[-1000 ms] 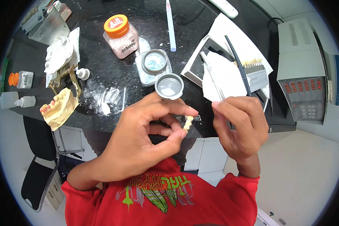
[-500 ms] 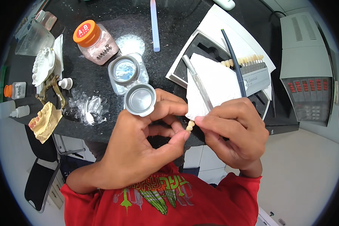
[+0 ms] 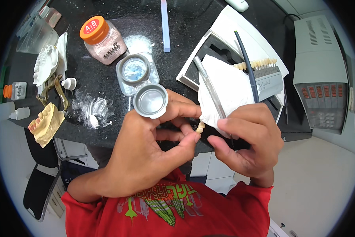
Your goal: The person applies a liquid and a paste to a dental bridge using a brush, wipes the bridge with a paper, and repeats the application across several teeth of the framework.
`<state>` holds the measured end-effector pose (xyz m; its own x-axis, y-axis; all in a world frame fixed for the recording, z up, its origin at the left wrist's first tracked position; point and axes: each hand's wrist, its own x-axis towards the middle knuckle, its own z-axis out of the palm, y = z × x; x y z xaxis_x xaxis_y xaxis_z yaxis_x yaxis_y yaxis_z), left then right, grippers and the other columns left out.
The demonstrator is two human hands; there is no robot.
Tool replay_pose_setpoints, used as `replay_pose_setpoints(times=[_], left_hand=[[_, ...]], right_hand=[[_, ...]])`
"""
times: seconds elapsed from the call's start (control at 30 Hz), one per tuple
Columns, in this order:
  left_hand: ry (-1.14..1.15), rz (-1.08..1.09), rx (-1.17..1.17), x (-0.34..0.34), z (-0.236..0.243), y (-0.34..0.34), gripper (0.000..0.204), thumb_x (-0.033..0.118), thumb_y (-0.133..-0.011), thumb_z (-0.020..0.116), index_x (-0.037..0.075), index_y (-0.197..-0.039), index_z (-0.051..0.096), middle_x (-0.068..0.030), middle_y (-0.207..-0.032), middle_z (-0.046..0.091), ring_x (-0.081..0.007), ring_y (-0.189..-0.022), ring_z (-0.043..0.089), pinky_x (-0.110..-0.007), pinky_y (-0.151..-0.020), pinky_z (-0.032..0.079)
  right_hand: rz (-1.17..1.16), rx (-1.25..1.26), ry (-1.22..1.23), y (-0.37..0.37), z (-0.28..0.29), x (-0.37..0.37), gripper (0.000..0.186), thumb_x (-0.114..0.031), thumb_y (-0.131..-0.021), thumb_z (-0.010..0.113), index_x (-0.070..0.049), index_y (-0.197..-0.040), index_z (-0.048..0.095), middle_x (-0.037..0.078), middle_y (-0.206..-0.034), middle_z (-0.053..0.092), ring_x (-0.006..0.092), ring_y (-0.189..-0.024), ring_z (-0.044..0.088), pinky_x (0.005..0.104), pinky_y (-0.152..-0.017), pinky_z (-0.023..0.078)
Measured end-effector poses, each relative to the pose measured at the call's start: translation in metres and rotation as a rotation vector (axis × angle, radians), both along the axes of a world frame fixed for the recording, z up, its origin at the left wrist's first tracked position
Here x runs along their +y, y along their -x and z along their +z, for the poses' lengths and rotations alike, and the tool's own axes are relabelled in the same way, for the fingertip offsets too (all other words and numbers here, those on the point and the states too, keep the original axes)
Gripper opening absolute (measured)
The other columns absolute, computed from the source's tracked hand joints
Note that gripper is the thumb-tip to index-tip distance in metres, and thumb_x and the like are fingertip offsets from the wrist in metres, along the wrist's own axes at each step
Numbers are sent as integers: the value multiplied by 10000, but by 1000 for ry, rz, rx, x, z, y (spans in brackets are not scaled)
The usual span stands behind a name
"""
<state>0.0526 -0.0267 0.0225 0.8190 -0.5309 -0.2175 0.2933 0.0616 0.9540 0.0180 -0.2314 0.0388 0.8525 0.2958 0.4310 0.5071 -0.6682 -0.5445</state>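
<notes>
My left hand [image 3: 149,154] pinches a small row of tooth-coloured dental crowns [image 3: 200,127] between its thumb and fingers. Across from it, my right hand [image 3: 250,140] has its thumb and index finger apart, with nothing seen between their tips. A slim metal hand tool [image 3: 209,85] lies slanted over a white tissue [image 3: 230,89]; it passes behind the right fingers, and a thin dark tip shows below them. Against the left knuckles is a shallow grey round cup [image 3: 151,100]; whether it touches the hand I cannot tell. Another grey-rimmed pot [image 3: 134,70] stands behind it.
An orange-lidded jar of pink powder [image 3: 106,43], a white plaster model [image 3: 46,65] and a yellowish tooth model [image 3: 47,124] are at left, beside smeared white powder [image 3: 92,110]. On the right are a shade guide [image 3: 268,81], a dark thin-handled tool [image 3: 246,65] and a grey machine [image 3: 321,71].
My right thumb and index finger have come off the crowns and spread, drawing slightly right. My left hand still holds the crowns. The view has shifted slightly.
</notes>
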Motion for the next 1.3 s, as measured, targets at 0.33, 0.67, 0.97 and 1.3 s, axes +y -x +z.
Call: replay_pose_setpoints(times=[0.33,0.67,0.97,1.3], left_hand=[[-11,-21,-29,1,1,-1,271,-102,-819,609,-69,-1088,634,-90,-1087,537,-105,-905,589,-256,-825,568],[-15,11,8,-1,-2,2,261,-93,-821,627,-72,-1081,630,-78,-1040,541,-97,-895,592,-232,-810,558],[-66,-38,-48,5,3,3,295,-110,-817,608,-72,-1109,617,-103,-1104,537,-123,-931,608,-255,-851,563],[21,50,147,36,13,11,286,-15,-878,626,-82,-1154,591,-151,-1192,568,-169,-971,644,-307,-856,587]], right_hand=[[17,-60,81,1,-4,-2,368,55,-604,780,-71,-945,729,44,-841,638,205,-708,598,309,-615,479],[99,-119,185,-6,-10,-6,367,-147,-607,737,-105,-972,738,2,-892,640,197,-797,611,307,-662,477],[-122,-91,101,3,4,2,272,-21,-694,786,-87,-952,728,34,-887,652,222,-761,621,312,-635,486],[-484,1,244,0,17,-12,207,51,-792,725,-22,-978,668,83,-852,632,181,-685,610,278,-561,476]])
